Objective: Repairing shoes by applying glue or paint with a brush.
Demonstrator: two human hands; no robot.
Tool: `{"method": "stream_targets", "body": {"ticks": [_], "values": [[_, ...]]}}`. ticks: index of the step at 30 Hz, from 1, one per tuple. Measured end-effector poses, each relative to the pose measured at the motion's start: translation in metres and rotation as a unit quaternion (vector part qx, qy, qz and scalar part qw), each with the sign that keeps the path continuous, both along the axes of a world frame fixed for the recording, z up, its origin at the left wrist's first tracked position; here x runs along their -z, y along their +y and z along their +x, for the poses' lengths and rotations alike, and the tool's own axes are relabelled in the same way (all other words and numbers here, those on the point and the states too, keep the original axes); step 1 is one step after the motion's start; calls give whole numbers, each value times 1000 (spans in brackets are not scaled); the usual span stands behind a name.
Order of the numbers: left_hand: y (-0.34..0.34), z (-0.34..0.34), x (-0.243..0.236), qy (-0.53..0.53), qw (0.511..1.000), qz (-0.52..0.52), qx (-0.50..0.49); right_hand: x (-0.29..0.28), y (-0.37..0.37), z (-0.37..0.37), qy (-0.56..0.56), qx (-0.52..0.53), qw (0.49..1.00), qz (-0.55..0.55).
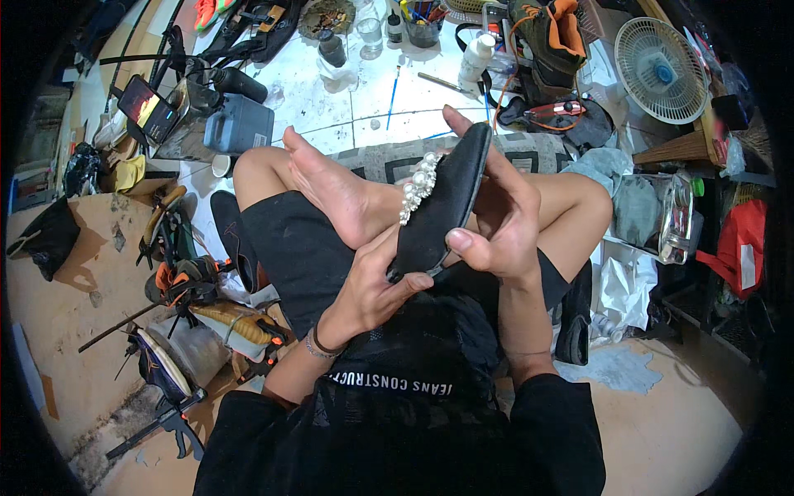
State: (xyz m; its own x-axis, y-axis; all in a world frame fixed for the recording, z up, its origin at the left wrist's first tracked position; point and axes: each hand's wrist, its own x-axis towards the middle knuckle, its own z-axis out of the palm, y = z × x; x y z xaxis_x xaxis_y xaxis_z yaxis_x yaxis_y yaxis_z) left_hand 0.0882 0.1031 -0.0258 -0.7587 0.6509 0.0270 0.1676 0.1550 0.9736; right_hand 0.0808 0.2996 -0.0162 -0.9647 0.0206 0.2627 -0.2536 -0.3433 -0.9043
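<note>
Above my lap I hold a black shoe tilted up, its narrow end pointing away from me. White pearl-like beads run along its left edge. My left hand is closed on the shoe's near end, with the thumb lying along the lower edge. Wrapped round the right side, my right hand presses its thumb near the lower edge, while its other fingers reach behind the shoe. Those fingers are partly hidden by it.
Beyond my crossed legs, a thin blue brush, a white bottle and an orange-lined boot are on the white tiled floor. A fan stands far right. Clamps and shoes lie at left, near a grey jerrycan.
</note>
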Motion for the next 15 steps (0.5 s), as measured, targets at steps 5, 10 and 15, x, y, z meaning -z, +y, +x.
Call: {"method": "stream_targets", "body": {"ticks": [5, 10, 15], "values": [[-5, -1, -5, 36, 999, -29, 5, 8, 5, 0, 15, -36, 999, -17], [-6, 0, -7, 36, 998, -51, 10, 11, 5, -2, 31, -23, 999, 17], [-7, 0, -4, -14, 998, -58, -9, 7, 3, -3, 4, -33, 999, -3]]}}
